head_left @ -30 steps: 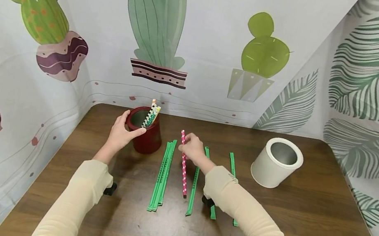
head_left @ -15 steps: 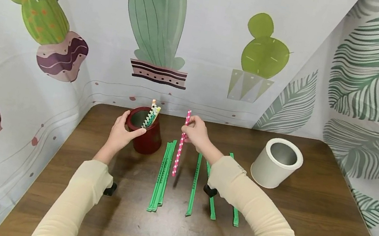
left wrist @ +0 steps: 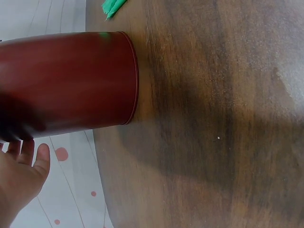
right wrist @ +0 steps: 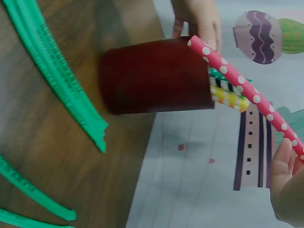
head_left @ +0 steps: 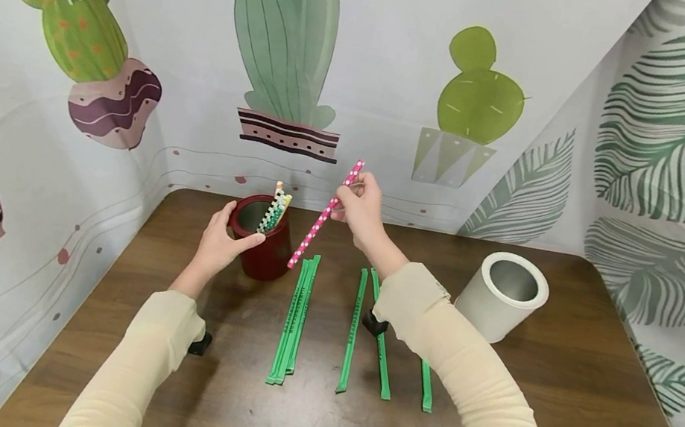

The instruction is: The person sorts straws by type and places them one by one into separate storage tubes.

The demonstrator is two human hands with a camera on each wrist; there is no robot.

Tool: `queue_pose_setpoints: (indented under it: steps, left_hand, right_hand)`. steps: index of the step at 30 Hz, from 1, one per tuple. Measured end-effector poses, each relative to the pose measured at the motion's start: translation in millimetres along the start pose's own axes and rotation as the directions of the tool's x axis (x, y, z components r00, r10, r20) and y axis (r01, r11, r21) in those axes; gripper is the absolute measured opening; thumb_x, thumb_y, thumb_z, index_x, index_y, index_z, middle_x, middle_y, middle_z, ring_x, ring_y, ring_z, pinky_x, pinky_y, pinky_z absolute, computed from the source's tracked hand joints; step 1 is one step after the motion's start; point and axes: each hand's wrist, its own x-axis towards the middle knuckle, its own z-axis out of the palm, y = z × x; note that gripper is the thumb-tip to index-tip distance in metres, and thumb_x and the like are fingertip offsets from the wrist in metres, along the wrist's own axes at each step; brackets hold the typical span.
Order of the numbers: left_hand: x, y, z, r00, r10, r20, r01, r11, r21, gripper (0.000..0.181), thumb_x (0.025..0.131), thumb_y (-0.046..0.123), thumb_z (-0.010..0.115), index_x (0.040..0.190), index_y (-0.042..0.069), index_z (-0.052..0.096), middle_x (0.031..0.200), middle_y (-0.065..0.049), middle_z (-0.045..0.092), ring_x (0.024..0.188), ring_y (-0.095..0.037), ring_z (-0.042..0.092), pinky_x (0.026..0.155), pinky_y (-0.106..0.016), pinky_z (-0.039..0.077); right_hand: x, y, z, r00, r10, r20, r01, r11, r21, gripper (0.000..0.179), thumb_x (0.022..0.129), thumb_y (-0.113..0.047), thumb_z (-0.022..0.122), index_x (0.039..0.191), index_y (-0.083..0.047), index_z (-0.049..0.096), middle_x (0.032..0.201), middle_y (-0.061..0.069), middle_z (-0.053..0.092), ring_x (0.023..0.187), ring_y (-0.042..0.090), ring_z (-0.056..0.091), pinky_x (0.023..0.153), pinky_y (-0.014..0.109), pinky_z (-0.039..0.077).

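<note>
My left hand [head_left: 219, 242] holds the dark red cup [head_left: 269, 259] near its rim, thumb at the front and fingers on the left side. Several patterned straws [head_left: 275, 210], with yellow, green and black-and-white among their colours, lean inside the cup. Between thumb and fingers my right hand [head_left: 363, 209] pinches a pink straw with white dots [head_left: 320, 223] near its upper end. It slants in the air, its lower end beside the cup's right side. In the right wrist view the pink straw [right wrist: 240, 88] crosses in front of the cup's mouth [right wrist: 212, 102].
Several slim green wrapped sticks [head_left: 352, 336] lie on the brown wooden table [head_left: 254, 418], some grouped in a bundle [head_left: 294, 319] in front of the cup. A white cup [head_left: 491, 302] stands at the right. Behind the table hangs a cactus-print cloth [head_left: 388, 62].
My right hand has lifted the pink straw from over the table among the green sticks, raised it and tilted its lower end left toward the red cup. My left hand has stayed on the cup.
</note>
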Motion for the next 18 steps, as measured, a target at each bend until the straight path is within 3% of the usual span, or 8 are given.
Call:
queue_pose_setpoints:
  steps: [10, 18]
  left_hand:
    - [0.5, -1.0, 0.0, 1.0, 0.001, 0.001, -0.001, 1.0, 0.012, 0.096, 0.071, 0.05, 0.067, 0.142, 0.013, 0.015, 0.142, -0.015, 0.023, 0.128, -0.032, 0.024, 0.1, -0.05, 0.028]
    - [1.3, -2.4, 0.2, 1.0, 0.004, 0.003, -0.004, 1.0, 0.009, 0.095, 0.071, 0.05, 0.067, 0.142, 0.013, 0.015, 0.143, -0.014, 0.023, 0.129, -0.032, 0.024, 0.1, -0.051, 0.028]
  right_hand:
    - [4.5, -21.8, 10.7, 0.995, -0.089, -0.04, 0.091, 0.995, 0.042, 0.01, 0.083, 0.001, 0.045, 0.087, -0.007, 0.041, 0.072, 0.005, 0.047, 0.058, 0.012, 0.054, 0.051, 0.025, 0.051]
    - [5.7, -32.3, 21.0, 0.985, -0.171, -0.021, 0.17, 0.985, -0.022, 0.007, 0.085, -0.004, 0.049, 0.089, -0.007, 0.044, 0.072, 0.003, 0.049, 0.061, 0.011, 0.057, 0.052, 0.026, 0.051]
